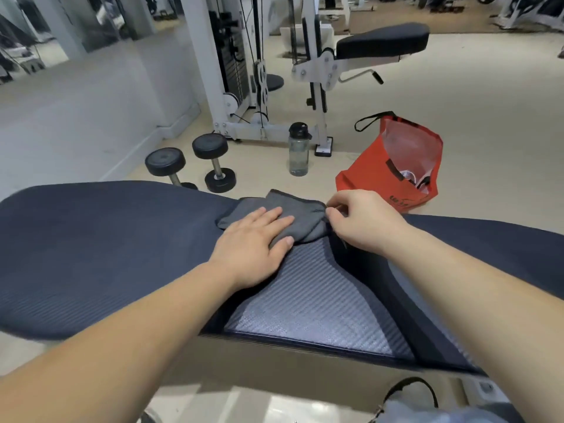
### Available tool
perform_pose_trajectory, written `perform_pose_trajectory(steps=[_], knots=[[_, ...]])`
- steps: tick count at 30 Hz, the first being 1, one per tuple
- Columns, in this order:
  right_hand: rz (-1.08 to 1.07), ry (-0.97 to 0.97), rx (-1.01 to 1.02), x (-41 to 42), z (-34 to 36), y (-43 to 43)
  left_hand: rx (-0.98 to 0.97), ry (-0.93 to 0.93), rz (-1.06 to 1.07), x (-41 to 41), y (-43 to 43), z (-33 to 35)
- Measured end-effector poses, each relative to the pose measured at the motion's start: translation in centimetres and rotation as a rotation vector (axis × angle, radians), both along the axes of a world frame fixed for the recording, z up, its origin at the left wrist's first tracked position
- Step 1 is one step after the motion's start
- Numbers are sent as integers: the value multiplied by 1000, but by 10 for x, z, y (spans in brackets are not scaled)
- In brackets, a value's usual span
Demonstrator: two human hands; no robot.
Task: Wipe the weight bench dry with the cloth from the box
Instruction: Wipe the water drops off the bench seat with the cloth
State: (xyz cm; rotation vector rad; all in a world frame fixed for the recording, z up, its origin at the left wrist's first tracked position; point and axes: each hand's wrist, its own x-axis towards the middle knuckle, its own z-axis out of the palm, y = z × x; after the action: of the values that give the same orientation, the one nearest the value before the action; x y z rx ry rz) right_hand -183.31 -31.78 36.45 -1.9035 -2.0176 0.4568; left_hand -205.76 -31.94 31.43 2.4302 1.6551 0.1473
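Cloth [305, 207], grey, folded; left hand's [253, 242] fingers [274, 213] flat on it, right hand [363, 218] pinches edge.

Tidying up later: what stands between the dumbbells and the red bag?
A clear water bottle with a black cap, upright on the floor; head view.

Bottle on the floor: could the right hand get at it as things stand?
Probably yes, once it lets go. The right hand pinches the cloth at the far edge of the bench; the bottle stands upright on the floor beyond, nothing standing between or over it.
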Motion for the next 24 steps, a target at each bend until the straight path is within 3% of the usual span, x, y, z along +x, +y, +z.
perform_pose_trajectory(steps=[5,10,12,14,16,18,20,24], knots=[[180,-22,-90,-49,3,4,21,22,356,-82,-33,-8],[291,-145,-104,-73,-5,4,44,-4,584,-52,-109,-6],[285,-168,-81,-74,-10,5,48,-26,437,-20,-136,-6],[250,-155,-63,-71,-10,6,72,-32,151,-6,-155,-10],[210,-137,-45,-66,-7,6,83,7,-157,-24,-151,-8],[180,-104,-44,-59,-6,6,51,31,-300,-55,-124,-6],[163,-72,-56,-52,-5,5,41,16,-179,-80,-94,-4],[131,-34,-87,-35,-7,4,-28,-9,383,-63,-59,-5]])
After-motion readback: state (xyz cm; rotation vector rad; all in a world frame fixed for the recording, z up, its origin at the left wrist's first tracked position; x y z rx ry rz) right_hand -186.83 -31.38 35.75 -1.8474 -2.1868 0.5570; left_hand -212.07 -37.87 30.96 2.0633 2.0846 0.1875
